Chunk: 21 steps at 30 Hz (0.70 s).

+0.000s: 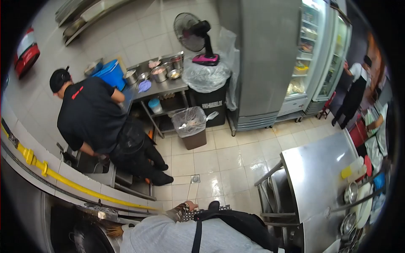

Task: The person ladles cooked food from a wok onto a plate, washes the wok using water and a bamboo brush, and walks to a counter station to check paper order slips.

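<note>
My left hand [192,205] is low in the head view, at the end of a patterned forearm and a grey sleeve [156,232]. It hangs in front of my black apron [240,223], above the tiled floor and a dark perforated mat [185,216]. The hand is small and its fingers are mostly hidden, so I cannot make out whether they are closed or hold anything. My right hand is out of view. Straw-coloured bristles [114,231] show beside my sleeve, near a dark round pan [90,238] at the lower left.
A co-worker in black [95,114] bends over a sink [95,162] at left. Behind stand a steel table [168,86] with pots, a lined bin [196,143], a fan [198,31] and fridges [261,63]. A steel counter [316,168] borders the right; another person [356,90] stands beyond.
</note>
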Each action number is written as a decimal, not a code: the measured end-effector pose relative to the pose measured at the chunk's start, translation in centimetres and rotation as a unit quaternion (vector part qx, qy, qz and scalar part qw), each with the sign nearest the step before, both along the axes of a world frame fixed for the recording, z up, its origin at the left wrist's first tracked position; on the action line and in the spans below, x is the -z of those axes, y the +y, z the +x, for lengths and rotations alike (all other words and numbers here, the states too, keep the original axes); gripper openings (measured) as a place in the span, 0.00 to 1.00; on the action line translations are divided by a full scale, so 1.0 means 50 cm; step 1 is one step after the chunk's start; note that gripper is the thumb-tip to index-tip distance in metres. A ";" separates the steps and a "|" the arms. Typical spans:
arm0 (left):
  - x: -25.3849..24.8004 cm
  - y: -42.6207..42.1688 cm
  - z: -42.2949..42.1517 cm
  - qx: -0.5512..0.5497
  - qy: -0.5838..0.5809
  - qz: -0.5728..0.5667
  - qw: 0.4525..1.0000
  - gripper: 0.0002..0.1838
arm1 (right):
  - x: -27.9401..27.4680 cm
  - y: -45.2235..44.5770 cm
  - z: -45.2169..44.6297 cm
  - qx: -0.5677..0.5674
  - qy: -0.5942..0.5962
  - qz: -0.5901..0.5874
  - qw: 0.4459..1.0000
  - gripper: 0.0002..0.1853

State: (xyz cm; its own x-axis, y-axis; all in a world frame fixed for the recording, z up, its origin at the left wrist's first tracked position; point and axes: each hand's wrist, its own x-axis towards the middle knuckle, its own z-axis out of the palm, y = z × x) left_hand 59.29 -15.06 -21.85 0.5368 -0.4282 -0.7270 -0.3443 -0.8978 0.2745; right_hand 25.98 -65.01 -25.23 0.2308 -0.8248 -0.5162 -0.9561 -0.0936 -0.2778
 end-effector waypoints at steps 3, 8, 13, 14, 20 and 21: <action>0.047 0.068 0.026 0.050 0.009 0.037 0.998 0.25 | -0.036 0.018 0.096 -0.075 0.031 0.004 0.997 0.50; 0.238 0.196 0.069 -0.196 -0.034 0.033 0.980 0.21 | -0.077 0.015 0.324 -0.233 0.065 -0.007 0.970 0.48; -0.102 0.183 0.089 -0.468 0.057 0.025 0.881 0.31 | -0.110 0.002 0.556 -0.410 0.063 0.042 0.909 0.43; -0.090 0.180 0.083 -0.476 0.061 0.024 0.877 0.31 | -0.112 -0.011 0.597 -0.510 0.010 0.126 0.851 0.39; -0.029 0.152 -0.008 -0.526 0.014 -0.028 0.850 0.32 | -0.168 0.103 0.723 -0.454 -0.091 0.043 0.886 0.26; -0.040 0.147 -0.030 -0.502 0.018 -0.016 0.865 0.33 | -0.197 0.120 0.729 -0.459 -0.089 0.045 0.883 0.26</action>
State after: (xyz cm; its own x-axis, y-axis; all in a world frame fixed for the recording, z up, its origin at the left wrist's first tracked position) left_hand 57.81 -7.72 -19.83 0.6267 0.2200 -0.7476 0.6129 -0.7316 0.2984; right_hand 62.43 -59.03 -15.39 0.8648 -0.2054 -0.4582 -0.4290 -0.7764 -0.4617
